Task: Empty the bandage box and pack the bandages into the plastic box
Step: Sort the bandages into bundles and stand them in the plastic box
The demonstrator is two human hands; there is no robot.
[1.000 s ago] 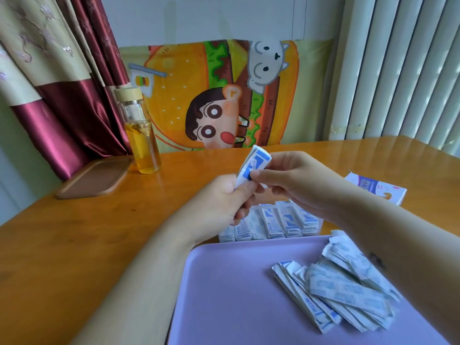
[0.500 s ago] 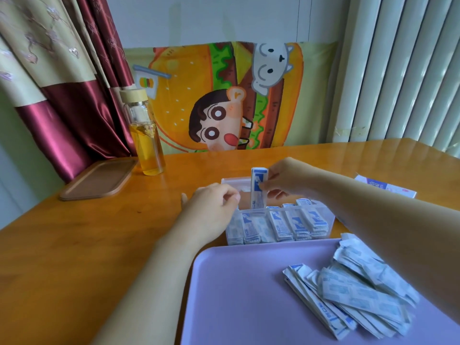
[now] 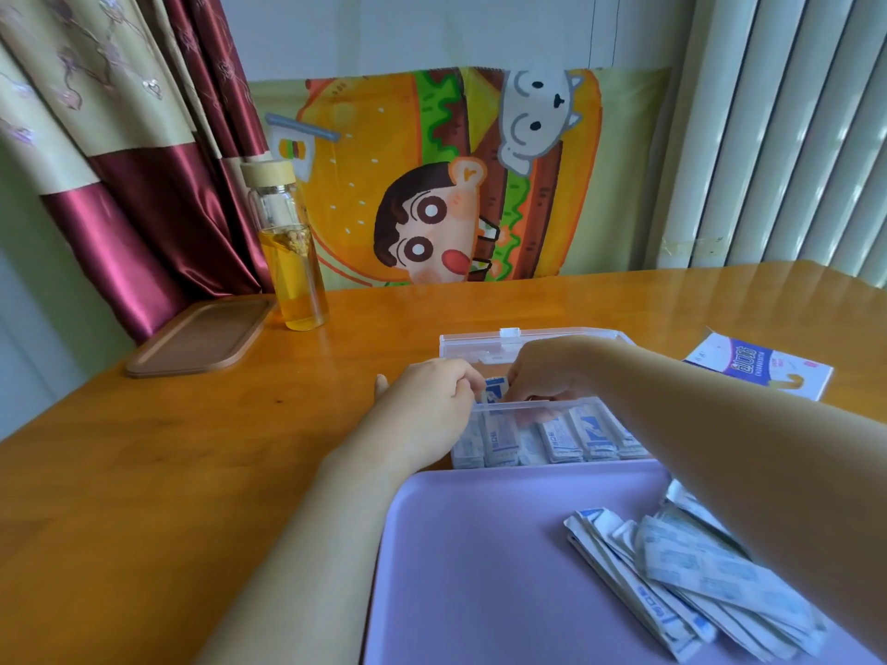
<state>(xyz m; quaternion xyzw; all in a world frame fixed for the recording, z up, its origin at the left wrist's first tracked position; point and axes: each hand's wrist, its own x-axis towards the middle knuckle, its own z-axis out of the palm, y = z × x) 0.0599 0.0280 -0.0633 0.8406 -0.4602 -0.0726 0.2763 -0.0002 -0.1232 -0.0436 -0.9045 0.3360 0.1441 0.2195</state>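
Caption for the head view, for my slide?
Left hand and right hand tuck a bandage into the plastic box; loose bandages lie on the purple tray.

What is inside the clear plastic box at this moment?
A row of wrapped bandages lines the front wall of the plastic box; one more bandage stands between the left hand and right hand. The hands hide the back part.
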